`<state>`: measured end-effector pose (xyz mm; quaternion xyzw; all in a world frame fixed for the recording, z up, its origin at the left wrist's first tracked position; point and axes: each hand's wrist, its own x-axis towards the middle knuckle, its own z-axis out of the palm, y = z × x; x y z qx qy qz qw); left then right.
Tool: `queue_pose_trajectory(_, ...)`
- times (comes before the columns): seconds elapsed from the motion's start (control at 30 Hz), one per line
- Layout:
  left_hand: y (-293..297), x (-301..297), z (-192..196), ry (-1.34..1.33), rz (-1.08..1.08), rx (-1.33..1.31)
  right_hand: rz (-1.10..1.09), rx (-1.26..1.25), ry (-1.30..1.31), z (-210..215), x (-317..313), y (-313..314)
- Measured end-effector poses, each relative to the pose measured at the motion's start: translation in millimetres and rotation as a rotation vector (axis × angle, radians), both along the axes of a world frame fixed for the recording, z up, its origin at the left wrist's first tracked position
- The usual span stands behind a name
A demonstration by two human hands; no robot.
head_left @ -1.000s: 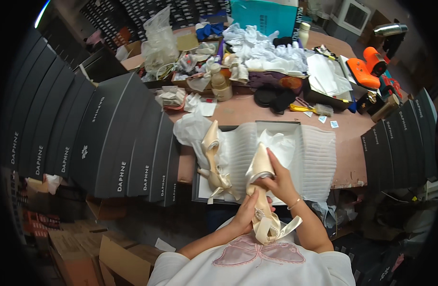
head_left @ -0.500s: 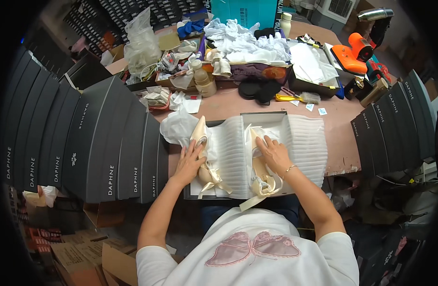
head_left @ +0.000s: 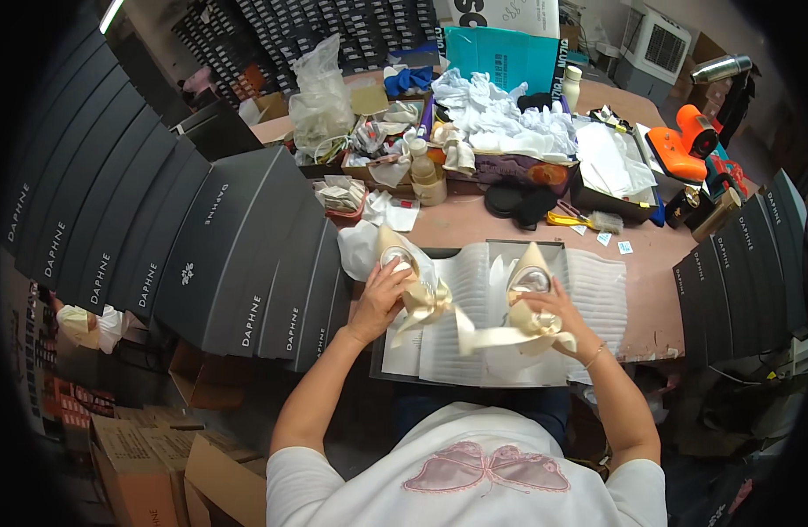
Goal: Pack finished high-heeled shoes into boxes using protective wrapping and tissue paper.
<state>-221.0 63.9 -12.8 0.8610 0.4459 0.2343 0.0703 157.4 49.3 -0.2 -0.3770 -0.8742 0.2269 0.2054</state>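
An open dark shoe box (head_left: 426, 380) lined with white tissue paper (head_left: 597, 294) lies on the pink table in front of me. My left hand (head_left: 382, 294) grips a cream pointed shoe (head_left: 399, 259) with a satin bow at the box's left side. My right hand (head_left: 553, 312) rests on the second cream shoe (head_left: 531, 272), lying toe-away in the middle of the box. Its cream ribbon (head_left: 500, 336) trails leftward across the paper toward the first shoe's bow (head_left: 424, 301).
Rows of dark grey shoe boxes (head_left: 202, 255) stand to my left, more at the right (head_left: 746, 263). The far table holds crumpled white paper (head_left: 500, 119), a teal box (head_left: 500, 57), small bottles (head_left: 421, 171), a yellow cutter (head_left: 564, 218) and an orange tool (head_left: 681, 145). Cardboard cartons (head_left: 149, 448) sit on the floor.
The second shoe went from being held near my chest down into the box. My left hand moved out to the first shoe at the box's left and took hold of it.
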Motion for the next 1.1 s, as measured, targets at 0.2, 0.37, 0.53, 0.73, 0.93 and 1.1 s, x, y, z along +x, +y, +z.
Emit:
queue_pose_trajectory(0.2, -27, 45, 92, -0.746, 0.009, -0.49, -0.04, -0.083, 0.154, 77, -27, 1)
queue_pose_trajectory(0.37, -56, 68, 80, -1.047, -0.042, -0.854, -0.028, -0.475, 0.547, 62, -55, -15)
queue_pose_trajectory(0.53, -61, 72, 58, -0.991, -0.031, -0.843, -0.082, -0.75, 0.574, 43, -53, -23)
queue_pose_trajectory(0.73, -60, 77, 48, -0.959, -0.015, -0.844, -0.077, -0.763, 0.596, 37, -48, -23)
queue_pose_trajectory(0.93, -60, 75, 48, -0.902, -0.026, -0.862, -0.077, -0.786, 0.618, 34, -47, -24)
queue_pose_trajectory(1.1, -60, 75, 51, -0.874, -0.045, -0.816, -0.066, -0.832, 0.578, 39, -47, -23)
